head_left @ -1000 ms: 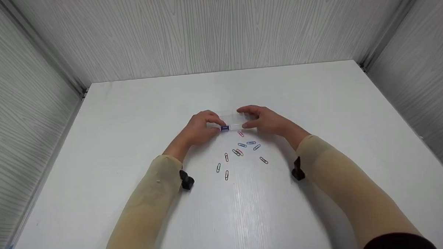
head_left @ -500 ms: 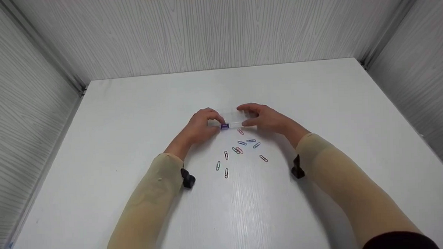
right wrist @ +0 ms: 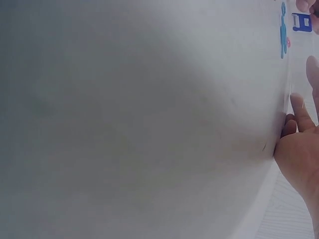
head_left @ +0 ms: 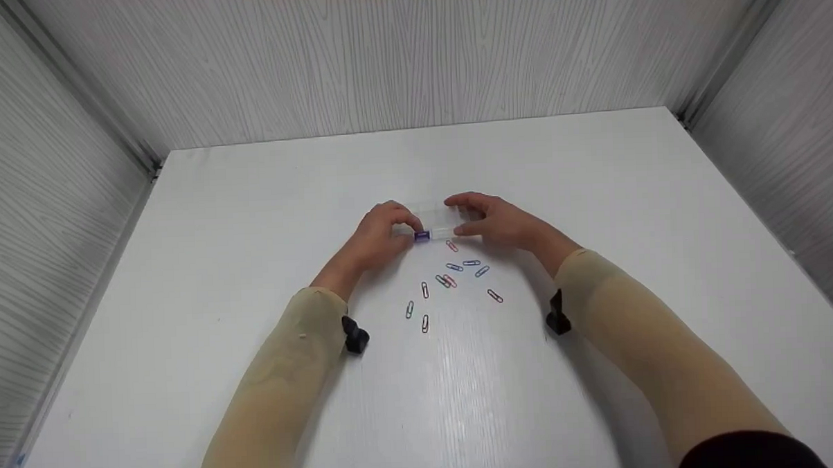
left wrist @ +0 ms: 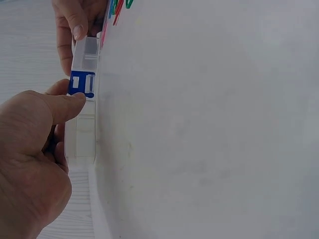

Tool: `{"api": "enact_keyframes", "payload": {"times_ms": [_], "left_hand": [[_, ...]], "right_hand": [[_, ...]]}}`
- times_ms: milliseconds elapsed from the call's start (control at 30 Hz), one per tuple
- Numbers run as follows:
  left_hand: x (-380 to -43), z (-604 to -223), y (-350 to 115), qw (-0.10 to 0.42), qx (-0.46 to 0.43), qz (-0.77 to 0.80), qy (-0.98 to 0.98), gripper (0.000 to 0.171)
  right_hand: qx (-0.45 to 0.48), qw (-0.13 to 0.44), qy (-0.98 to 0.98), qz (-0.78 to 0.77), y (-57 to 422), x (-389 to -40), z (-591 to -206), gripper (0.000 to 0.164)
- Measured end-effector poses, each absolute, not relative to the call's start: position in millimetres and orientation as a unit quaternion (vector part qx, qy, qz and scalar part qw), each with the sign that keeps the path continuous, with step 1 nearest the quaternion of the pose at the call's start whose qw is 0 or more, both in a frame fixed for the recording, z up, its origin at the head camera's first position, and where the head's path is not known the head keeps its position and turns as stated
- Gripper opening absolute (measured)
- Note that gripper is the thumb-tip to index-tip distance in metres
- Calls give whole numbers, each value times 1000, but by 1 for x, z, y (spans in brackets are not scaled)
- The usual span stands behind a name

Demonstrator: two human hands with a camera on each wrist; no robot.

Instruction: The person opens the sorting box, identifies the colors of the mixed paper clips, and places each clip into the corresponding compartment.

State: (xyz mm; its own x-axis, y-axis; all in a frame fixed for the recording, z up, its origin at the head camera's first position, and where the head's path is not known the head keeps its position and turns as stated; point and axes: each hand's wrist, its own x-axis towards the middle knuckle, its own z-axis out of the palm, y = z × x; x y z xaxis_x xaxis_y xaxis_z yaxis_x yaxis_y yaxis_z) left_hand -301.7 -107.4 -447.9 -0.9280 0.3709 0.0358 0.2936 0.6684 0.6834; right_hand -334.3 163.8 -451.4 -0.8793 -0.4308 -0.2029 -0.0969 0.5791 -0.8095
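Note:
A clear plastic box (head_left: 445, 218) with a blue latch (head_left: 422, 236) on its near side lies on the table between both hands. My left hand (head_left: 382, 234) grips its left part. In the left wrist view, the thumb (left wrist: 75, 103) lies at the edge of the latch, and the fingers go behind the box, partly hidden. My right hand (head_left: 505, 220) holds the right end, thumb on the near side and index finger at the far edge. Just in front of the box lies a pink-red paperclip (head_left: 451, 246).
Several more paperclips are scattered nearer the person, among them a blue paperclip (head_left: 471, 263), a green paperclip (head_left: 409, 310) and a dark paperclip (head_left: 495, 296). The white table (head_left: 249, 212) ends at a wood-grain back panel (head_left: 396, 61), with side panels left and right.
The whole head view has shifted slightly, so the table sits a little higher in it. Both hands keep their hold, and the box and paperclips stay in place.

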Motion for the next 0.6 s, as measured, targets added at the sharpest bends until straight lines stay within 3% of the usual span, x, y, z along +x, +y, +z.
{"api": "enact_keyframes", "payload": {"times_ms": [600], "left_hand": [[-302,-449,-105,53,188,356,914,21]], "right_hand": [[-161,197,866,-429,164,-333,-450,57]]}}
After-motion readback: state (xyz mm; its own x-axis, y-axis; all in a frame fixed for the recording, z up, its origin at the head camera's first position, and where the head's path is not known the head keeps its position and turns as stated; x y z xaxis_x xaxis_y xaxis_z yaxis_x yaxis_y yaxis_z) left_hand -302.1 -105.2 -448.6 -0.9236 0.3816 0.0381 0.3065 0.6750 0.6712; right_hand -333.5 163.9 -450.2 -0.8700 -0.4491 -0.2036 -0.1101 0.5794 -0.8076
